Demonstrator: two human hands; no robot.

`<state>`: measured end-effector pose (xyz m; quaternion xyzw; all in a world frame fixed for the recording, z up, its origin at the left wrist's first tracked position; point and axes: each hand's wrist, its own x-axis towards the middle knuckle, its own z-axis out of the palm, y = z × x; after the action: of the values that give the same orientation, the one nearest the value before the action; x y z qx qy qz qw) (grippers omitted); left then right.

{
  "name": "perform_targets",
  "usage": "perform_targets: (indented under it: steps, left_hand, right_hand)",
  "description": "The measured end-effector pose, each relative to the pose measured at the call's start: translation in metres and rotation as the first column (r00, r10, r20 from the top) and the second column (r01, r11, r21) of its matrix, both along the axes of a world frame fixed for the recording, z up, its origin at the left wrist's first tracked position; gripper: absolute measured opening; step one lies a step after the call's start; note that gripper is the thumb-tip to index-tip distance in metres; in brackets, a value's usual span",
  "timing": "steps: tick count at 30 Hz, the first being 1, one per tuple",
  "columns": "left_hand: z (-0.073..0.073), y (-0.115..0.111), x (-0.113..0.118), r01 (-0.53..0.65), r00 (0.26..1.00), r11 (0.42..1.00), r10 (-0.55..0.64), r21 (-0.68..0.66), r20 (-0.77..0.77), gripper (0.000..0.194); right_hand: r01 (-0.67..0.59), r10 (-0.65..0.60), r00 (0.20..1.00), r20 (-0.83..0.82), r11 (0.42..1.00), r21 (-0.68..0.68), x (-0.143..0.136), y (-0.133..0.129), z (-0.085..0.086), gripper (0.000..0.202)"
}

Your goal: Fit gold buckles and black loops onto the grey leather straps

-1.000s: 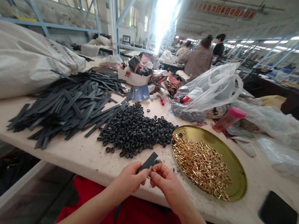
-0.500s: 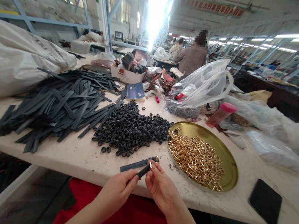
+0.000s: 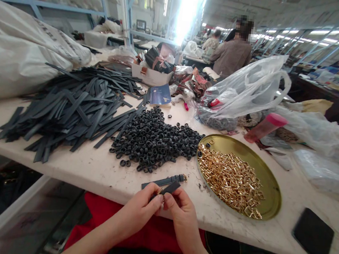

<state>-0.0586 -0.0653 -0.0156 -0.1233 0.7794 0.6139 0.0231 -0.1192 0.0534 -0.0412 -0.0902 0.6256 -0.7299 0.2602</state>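
Close together at the table's front edge, my left hand (image 3: pixel 144 203) and my right hand (image 3: pixel 183 208) both pinch one dark strap (image 3: pixel 171 187). A gold buckle (image 3: pixel 161 191) shows at the left fingertips, partly hidden by them. The strap's flat end sticks up past my right fingers. Just behind my hands lies another dark strap (image 3: pixel 165 181) with a gold buckle at its right end. Farther back is a heap of small black loops (image 3: pixel 152 141). To the right, many gold buckles (image 3: pixel 230 183) lie in a round gold tray (image 3: pixel 272 187).
A large pile of dark straps (image 3: pixel 79 108) covers the table's left side, beside a white sack (image 3: pixel 21 53). A blue booklet (image 3: pixel 160 95), a clear plastic bag (image 3: pixel 247 91) and a pink-lidded jar (image 3: pixel 265 127) stand behind. A black flat object (image 3: pixel 313 236) lies at right. People sit farther off.
My hands have come together. The buckle, earlier at my right fingertips, is now by my left fingers, and the strap's flat end points up to the right. The view has shifted slightly.
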Motion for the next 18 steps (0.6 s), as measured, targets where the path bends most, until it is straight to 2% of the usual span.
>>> perform_targets:
  steps: [3, 5, 8, 13, 15, 18]
  left_hand:
    - [-0.005, 0.0, -0.001, -0.018, 0.998, 0.99, 0.009, 0.141, 0.065, 0.019]
    - [-0.009, 0.001, -0.002, -0.059, 0.994, 0.98, 0.041, 0.189, 0.097, 0.018]
    - [-0.014, 0.006, -0.002, -0.112, 0.99, 0.979, 0.097, 0.168, 0.099, 0.019]
    - [-0.02, 0.011, 0.001, -0.125, 0.99, 0.982, 0.114, 0.141, 0.088, 0.021]
    - [-0.022, 0.011, 0.003, -0.113, 0.991, 0.986, 0.104, 0.119, 0.081, 0.021]
    - [-0.022, 0.011, 0.007, -0.089, 0.994, 0.994, 0.085, 0.059, 0.07, 0.022]
  right_hand:
    - [-0.044, 0.044, 0.999, 0.019, 0.999, 0.031, -0.001, 0.001, 0.005, 0.022]
    - [-0.09, 0.091, 0.991, 0.1, 0.996, -0.014, -0.002, 0.001, 0.005, 0.022]
    - [-0.119, 0.131, 0.977, 0.168, 0.99, -0.076, -0.002, 0.0, 0.003, 0.022]
    - [-0.051, 0.049, 0.999, 0.02, 0.996, 0.069, -0.001, 0.002, 0.005, 0.023]
    - [-0.085, 0.08, 0.992, 0.102, 0.995, 0.043, 0.0, 0.003, 0.009, 0.024]
    - [-0.171, 0.195, 0.93, 0.311, 0.98, -0.104, 0.002, 0.006, 0.013, 0.025]
